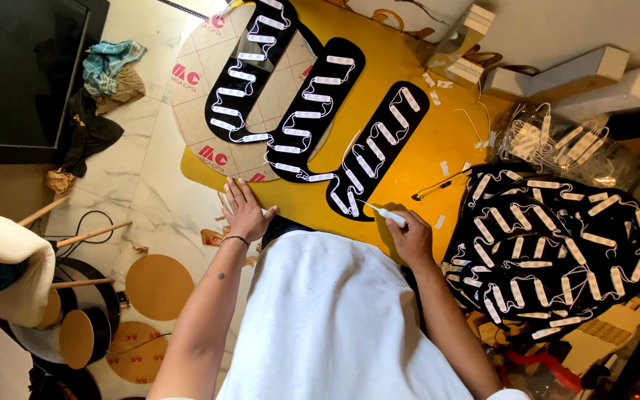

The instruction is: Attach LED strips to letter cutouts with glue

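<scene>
Three black letter-shaped panels lined with small white light modules and thin white wire lie on a large yellow board [438, 141], which serves as the work surface and rests on a pale marble-patterned floor [153, 192]. The nearest black panel [375, 152] sits toward the board's near edge, the middle black panel [316, 111] just beside it, and the far black panel [250, 70] hangs partly off the board's left side over a round sheet of clear plastic with red marks [194, 89]. Right of the board lies a big black backing piece covered in the same white modules [550, 252], and beyond that a clear plastic bag of loose modules [564, 144] beside white foam blocks [594, 78]. Left of the board stands a dark cabinet [16, 74] with crumpled cloths at its foot, and round brown discs [158, 285] lie on the floor nearer the person.

The left hand [244, 215] lies flat, fingers spread and grasping nothing, pressed on the board's near left edge. The right hand [411, 237] is curled around a small white tube-like tool [388, 215], whose tip touches the lower end of the nearest black panel, wrist bent over the board's near edge
</scene>
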